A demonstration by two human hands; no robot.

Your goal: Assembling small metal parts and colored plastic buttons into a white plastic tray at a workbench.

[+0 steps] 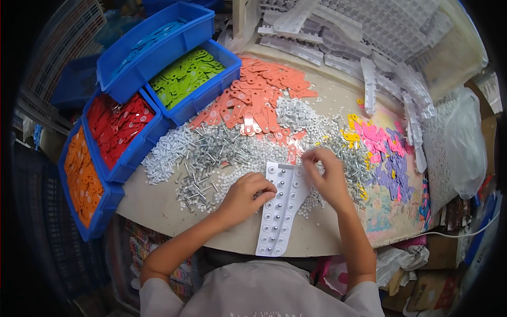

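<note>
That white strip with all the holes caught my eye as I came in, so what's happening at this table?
A person sits at a round table and works on a white plastic tray with rows of round pockets. The left hand rests on its left edge; the right hand pinches something small over its top end. Metal screws, white washers and salmon tags lie heaped beyond, with blue bins of coloured tags at left.

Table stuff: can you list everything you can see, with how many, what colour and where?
white tray: one, white, table front, under both hands
screws: a heap, silver, table middle
salmon tags: a pile, salmon, behind the screws
mixed tags: a pile, pink, yellow, purple, on the right
bins: five, blue, on the left, four showing orange, red, green and blue tags
clear strips: many, whitish, at the back
plastic bag: one, clear, far right
left hand: one, at the tray's left edge
right hand: one, fingers pinched at the tray's top
</note>
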